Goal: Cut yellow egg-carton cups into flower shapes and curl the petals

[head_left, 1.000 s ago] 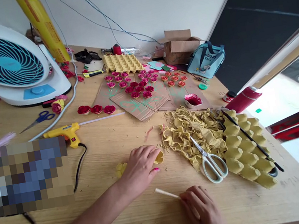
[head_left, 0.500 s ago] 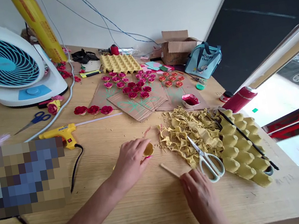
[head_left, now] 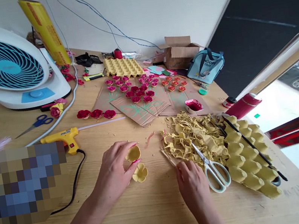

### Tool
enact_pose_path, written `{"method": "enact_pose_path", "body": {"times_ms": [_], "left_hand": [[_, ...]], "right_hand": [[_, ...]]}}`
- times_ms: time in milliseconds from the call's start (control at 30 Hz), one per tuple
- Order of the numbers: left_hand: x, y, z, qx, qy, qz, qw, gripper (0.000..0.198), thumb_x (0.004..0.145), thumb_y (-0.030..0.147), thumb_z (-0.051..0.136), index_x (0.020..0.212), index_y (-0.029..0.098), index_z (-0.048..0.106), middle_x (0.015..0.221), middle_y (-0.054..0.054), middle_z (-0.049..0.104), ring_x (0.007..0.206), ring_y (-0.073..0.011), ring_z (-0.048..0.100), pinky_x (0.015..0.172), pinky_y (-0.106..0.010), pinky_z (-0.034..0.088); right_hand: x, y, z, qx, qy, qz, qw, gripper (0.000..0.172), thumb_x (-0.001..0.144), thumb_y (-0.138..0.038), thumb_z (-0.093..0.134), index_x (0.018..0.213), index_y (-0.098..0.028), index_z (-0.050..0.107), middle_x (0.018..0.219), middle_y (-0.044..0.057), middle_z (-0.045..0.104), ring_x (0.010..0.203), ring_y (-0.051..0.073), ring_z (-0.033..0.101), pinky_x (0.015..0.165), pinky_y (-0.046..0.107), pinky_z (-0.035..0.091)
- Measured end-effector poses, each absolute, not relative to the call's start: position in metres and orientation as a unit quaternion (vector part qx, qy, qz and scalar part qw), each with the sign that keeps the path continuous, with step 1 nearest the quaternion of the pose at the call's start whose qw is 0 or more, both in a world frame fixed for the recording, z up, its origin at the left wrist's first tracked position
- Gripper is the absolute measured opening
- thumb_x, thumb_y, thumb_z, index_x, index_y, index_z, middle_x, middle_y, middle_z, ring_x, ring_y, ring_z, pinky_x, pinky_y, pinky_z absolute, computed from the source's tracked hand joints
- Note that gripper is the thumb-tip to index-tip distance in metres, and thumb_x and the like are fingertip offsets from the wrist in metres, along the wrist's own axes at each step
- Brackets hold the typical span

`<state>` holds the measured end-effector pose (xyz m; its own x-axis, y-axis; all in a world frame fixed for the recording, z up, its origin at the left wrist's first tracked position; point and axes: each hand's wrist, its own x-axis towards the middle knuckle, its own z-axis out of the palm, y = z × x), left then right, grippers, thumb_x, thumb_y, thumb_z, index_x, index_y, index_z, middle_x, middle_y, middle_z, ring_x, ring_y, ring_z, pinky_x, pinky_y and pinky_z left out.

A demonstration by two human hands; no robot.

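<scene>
My left hand (head_left: 113, 171) pinches a yellow egg-carton cup (head_left: 133, 153) just above the wooden table (head_left: 143, 212). Right below that cup lies a cut yellow flower piece (head_left: 140, 172). My right hand (head_left: 192, 184) is closed on a thin white stick (head_left: 168, 158) whose far end points up and left. White-handled scissors (head_left: 212, 168) lie just right of that hand, on a heap of yellow carton scraps (head_left: 190, 135).
A yellow glue gun (head_left: 62, 138) with a black cord lies to the left. Farther back are cardboard sheets with pink and red paper roses (head_left: 135, 93), a paint cup (head_left: 193, 105), an egg tray (head_left: 122, 65), a fan (head_left: 4, 67), blue scissors (head_left: 36, 123), and a cut egg carton (head_left: 248, 156) at right.
My left hand lifted a yellow cup and drew back left, uncovering the flower piece. My right hand moved forward with the stick toward the scrap heap.
</scene>
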<state>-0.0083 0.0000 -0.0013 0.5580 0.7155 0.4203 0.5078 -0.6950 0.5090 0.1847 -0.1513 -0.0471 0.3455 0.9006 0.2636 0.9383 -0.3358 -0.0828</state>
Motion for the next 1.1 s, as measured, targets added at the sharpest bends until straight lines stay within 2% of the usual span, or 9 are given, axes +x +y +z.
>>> {"method": "enact_pose_path", "body": {"times_ms": [200, 400, 533, 600, 700, 833, 933, 1100], "left_hand": [[-0.019, 0.01, 0.002, 0.839, 0.382, 0.345, 0.174, 0.031, 0.089, 0.029, 0.058, 0.12, 0.026, 0.054, 0.11, -0.006, 0.061, 0.104, -0.0242, 0.061, 0.092, -0.039, 0.048], [-0.039, 0.027, 0.012, 0.795, 0.433, 0.4, 0.143, 0.029, 0.088, 0.029, 0.06, 0.117, 0.025, 0.057, 0.11, -0.005, 0.062, 0.103, -0.0245, 0.061, 0.095, -0.04, 0.048], [-0.045, 0.031, 0.011, 0.773, 0.459, 0.412, 0.148, 0.029, 0.086, 0.03, 0.062, 0.114, 0.024, 0.058, 0.11, -0.005, 0.063, 0.102, -0.025, 0.061, 0.094, -0.041, 0.049], [-0.045, 0.031, 0.01, 0.771, 0.461, 0.41, 0.157, 0.029, 0.087, 0.031, 0.061, 0.115, 0.025, 0.057, 0.11, -0.004, 0.062, 0.102, -0.0249, 0.061, 0.094, -0.041, 0.049], [-0.044, 0.029, 0.009, 0.775, 0.462, 0.391, 0.181, 0.029, 0.088, 0.031, 0.058, 0.117, 0.027, 0.056, 0.111, -0.001, 0.061, 0.103, -0.025, 0.06, 0.097, -0.041, 0.048], [-0.044, 0.028, 0.007, 0.777, 0.456, 0.387, 0.197, 0.031, 0.088, 0.031, 0.059, 0.118, 0.027, 0.055, 0.111, -0.002, 0.061, 0.102, -0.0256, 0.06, 0.096, -0.042, 0.048], [-0.043, 0.028, 0.005, 0.78, 0.451, 0.388, 0.191, 0.031, 0.088, 0.031, 0.059, 0.118, 0.024, 0.056, 0.11, -0.004, 0.061, 0.103, -0.0254, 0.061, 0.095, -0.042, 0.049], [-0.042, 0.028, 0.002, 0.782, 0.445, 0.395, 0.185, 0.029, 0.088, 0.033, 0.061, 0.115, 0.026, 0.056, 0.112, -0.005, 0.062, 0.104, -0.0243, 0.062, 0.096, -0.04, 0.049]], "right_hand": [[0.168, -0.138, -0.048, -0.777, -0.617, -0.043, 0.121, 0.019, 0.09, -0.007, 0.054, 0.078, -0.022, 0.059, 0.077, 0.004, 0.059, 0.071, 0.021, 0.054, 0.066, 0.032, 0.038], [0.18, -0.122, -0.04, -0.824, -0.552, -0.081, 0.097, 0.017, 0.091, -0.009, 0.054, 0.079, -0.02, 0.06, 0.077, 0.006, 0.06, 0.072, 0.022, 0.055, 0.068, 0.032, 0.038], [0.167, -0.098, -0.024, -0.787, -0.602, -0.002, 0.131, 0.015, 0.091, -0.01, 0.055, 0.084, -0.019, 0.064, 0.083, 0.006, 0.064, 0.076, 0.02, 0.057, 0.07, 0.03, 0.038], [0.158, -0.076, -0.015, -0.756, -0.644, 0.04, 0.113, 0.017, 0.093, -0.011, 0.052, 0.086, -0.018, 0.065, 0.086, 0.007, 0.065, 0.08, 0.021, 0.059, 0.071, 0.029, 0.037], [0.152, -0.044, -0.008, -0.71, -0.692, 0.071, 0.105, 0.012, 0.092, -0.018, 0.057, 0.087, -0.022, 0.068, 0.086, 0.003, 0.068, 0.081, 0.018, 0.062, 0.073, 0.026, 0.038], [0.147, -0.02, -0.01, -0.683, -0.719, 0.098, 0.086, 0.01, 0.088, -0.02, 0.062, 0.084, -0.023, 0.07, 0.082, 0.002, 0.07, 0.077, 0.016, 0.064, 0.071, 0.025, 0.037], [0.143, -0.014, -0.013, -0.707, -0.698, 0.089, 0.07, 0.012, 0.088, -0.018, 0.059, 0.084, -0.02, 0.069, 0.083, 0.005, 0.072, 0.075, 0.017, 0.065, 0.069, 0.027, 0.037], [0.153, -0.01, -0.016, -0.796, -0.602, 0.044, 0.048, 0.018, 0.091, -0.013, 0.05, 0.095, -0.013, 0.068, 0.09, 0.016, 0.072, 0.079, 0.025, 0.067, 0.069, 0.033, 0.041]]}}
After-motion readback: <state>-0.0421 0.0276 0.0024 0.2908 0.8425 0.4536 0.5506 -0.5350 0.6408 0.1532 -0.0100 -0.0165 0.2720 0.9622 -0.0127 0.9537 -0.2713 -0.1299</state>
